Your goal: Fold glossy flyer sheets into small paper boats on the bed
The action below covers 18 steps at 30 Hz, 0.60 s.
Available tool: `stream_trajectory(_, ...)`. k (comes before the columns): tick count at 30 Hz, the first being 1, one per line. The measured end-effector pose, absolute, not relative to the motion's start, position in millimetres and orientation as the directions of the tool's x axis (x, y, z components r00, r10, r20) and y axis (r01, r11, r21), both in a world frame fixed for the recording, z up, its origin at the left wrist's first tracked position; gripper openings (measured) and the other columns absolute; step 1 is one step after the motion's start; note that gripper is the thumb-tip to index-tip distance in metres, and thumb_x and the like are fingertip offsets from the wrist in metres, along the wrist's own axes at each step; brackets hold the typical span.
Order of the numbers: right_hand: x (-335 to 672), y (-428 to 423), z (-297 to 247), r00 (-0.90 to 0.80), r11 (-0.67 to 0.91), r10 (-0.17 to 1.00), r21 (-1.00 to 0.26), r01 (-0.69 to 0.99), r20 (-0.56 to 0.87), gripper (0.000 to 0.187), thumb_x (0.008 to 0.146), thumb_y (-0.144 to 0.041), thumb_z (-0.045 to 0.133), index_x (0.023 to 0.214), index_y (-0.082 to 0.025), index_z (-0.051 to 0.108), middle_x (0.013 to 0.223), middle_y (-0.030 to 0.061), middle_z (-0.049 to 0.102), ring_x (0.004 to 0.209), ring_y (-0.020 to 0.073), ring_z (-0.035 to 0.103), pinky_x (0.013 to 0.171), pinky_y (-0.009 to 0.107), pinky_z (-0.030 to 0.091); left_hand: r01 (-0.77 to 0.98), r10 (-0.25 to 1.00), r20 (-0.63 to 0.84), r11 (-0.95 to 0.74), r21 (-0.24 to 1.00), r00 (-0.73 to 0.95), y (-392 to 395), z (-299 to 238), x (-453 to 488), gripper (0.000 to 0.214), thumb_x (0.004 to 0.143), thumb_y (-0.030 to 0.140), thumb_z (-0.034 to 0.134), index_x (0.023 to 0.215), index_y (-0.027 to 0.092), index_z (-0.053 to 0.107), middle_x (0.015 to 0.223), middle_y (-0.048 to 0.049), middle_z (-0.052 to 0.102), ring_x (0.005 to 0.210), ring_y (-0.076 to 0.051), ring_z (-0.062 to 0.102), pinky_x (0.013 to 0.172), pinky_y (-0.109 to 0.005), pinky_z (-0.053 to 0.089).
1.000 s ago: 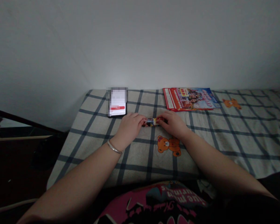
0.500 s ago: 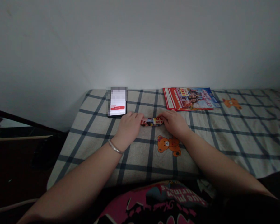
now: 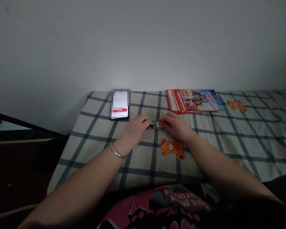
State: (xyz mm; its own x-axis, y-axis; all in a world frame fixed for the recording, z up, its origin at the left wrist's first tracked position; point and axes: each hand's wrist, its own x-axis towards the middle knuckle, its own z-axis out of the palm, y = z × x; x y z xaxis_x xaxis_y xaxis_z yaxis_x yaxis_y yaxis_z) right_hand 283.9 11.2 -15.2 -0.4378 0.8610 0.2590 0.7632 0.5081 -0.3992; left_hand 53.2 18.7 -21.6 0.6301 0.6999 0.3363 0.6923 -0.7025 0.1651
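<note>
A small, narrow strip of folded colourful paper [image 3: 155,124] lies on the checked cloth [image 3: 205,140] in the middle. My left hand [image 3: 133,130], with a silver bracelet at the wrist, pinches its left end. My right hand [image 3: 176,126] pinches its right end. Both hands rest low on the cloth, fingers pressed together around the strip. Only the strip's short middle part shows between the fingertips.
A lit phone [image 3: 119,104] lies flat just beyond my left hand. A stack of red and blue printed leaflets [image 3: 194,100] lies beyond my right hand near the white wall. Orange bear prints mark the cloth. A dark floor drops off at the left.
My two hands have drawn closer together, so less of the paper strip shows between them. The phone and the leaflets have not moved.
</note>
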Motion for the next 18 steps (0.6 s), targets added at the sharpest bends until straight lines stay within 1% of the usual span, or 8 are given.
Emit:
stream_trajectory(4,281.2,8.3,-13.7,-0.467,0.529,0.847,-0.467,0.708,0.253,0.01,0.091,-0.023,0.06,0.096,-0.02,0.068,0.094,0.0055,0.062,0.083,0.0166,0.059,0.074,0.028,0.047,0.674,0.724,0.355,-0.686,0.275,0.591,17.3,-21.6,53.2,0.016,0.092,0.009,0.052,0.092,0.017,0.066,0.095,-0.0053,0.061,0.09,-0.019,0.057,0.083,-0.034,0.049)
stream_trajectory(7,279.6,8.8,-15.0,-0.459,0.514,0.856,-0.486,0.707,0.239,0.009,0.09,-0.026,0.063,0.092,-0.021,0.07,0.093,0.0047,0.062,0.083,0.0162,0.059,0.074,0.028,0.047,0.668,0.726,0.348,-0.685,0.291,0.593,16.9,-20.9,54.3,0.01,0.092,0.015,0.058,0.096,0.017,0.067,0.094,-0.005,0.063,0.092,-0.02,0.057,0.086,-0.037,0.049)
stream_trajectory(12,279.0,12.6,-18.8,-0.447,0.503,0.863,-0.476,0.722,0.235,0.007,0.088,-0.027,0.066,0.088,-0.022,0.071,0.092,0.0037,0.062,0.081,0.0155,0.059,0.072,0.028,0.045,0.647,0.72,0.354,-0.693,0.319,0.597,22.5,-25.7,53.1,0.012,0.091,0.022,0.063,0.101,0.02,0.069,0.098,-0.0043,0.064,0.095,-0.02,0.057,0.087,-0.037,0.048)
stream_trajectory(15,278.5,13.3,-17.3,-0.475,0.517,0.854,-0.459,0.723,0.213,0.008,0.089,-0.027,0.065,0.087,-0.021,0.07,0.093,0.0041,0.062,0.082,0.0154,0.058,0.074,0.028,0.045,0.663,0.725,0.338,-0.687,0.297,0.6,23.3,-25.7,52.4,0.011,0.091,0.024,0.065,0.1,0.02,0.07,0.097,-0.0044,0.064,0.093,-0.02,0.057,0.084,-0.036,0.048)
stream_trajectory(18,276.6,12.3,-14.0,-0.493,0.523,0.85,-0.398,0.754,0.182,0.011,0.091,-0.027,0.062,0.087,-0.02,0.069,0.094,0.0051,0.061,0.082,0.0162,0.057,0.075,0.029,0.044,0.704,0.725,0.312,-0.682,0.199,0.614,18.2,-21.8,54.4,0.009,0.091,0.024,0.064,0.096,0.02,0.07,0.093,-0.0045,0.063,0.09,-0.021,0.055,0.08,-0.035,0.046)
